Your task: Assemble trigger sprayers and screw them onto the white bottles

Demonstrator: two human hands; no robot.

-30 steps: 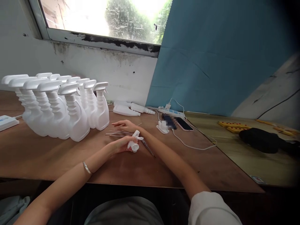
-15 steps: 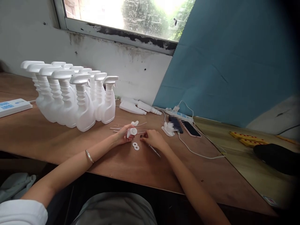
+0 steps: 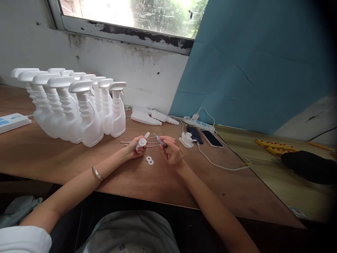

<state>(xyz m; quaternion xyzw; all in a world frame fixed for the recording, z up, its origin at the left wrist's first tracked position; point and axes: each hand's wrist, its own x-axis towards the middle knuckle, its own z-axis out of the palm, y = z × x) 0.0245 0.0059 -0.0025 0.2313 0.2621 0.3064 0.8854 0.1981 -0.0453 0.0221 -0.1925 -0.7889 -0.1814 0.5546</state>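
Observation:
My left hand (image 3: 135, 147) is closed around a white spray trigger head (image 3: 142, 142), its round collar facing up towards me. In my right hand (image 3: 172, 151) is a small screwdriver (image 3: 159, 139) with a translucent handle and a dark end. The thin shaft points up and to the left, apart from the trigger head. Two white ring gaskets (image 3: 150, 161) lie on the table just below my hands, one overlapping the other. Thin white tubes (image 3: 125, 143) lie behind my left hand.
Several white spray bottles (image 3: 91, 123) stand upright in rows at left. Empty bottles (image 3: 144, 118) lie by the wall. White trigger parts (image 3: 186, 140), a phone (image 3: 212, 138) and a power strip (image 3: 201, 123) with trailing cables are at right. Another strip (image 3: 13, 122) is far left.
My right hand has picked the screwdriver up off the table and raised it, its shaft now pointing up-left. My left hand has turned the trigger head more upward. The view has shifted slightly.

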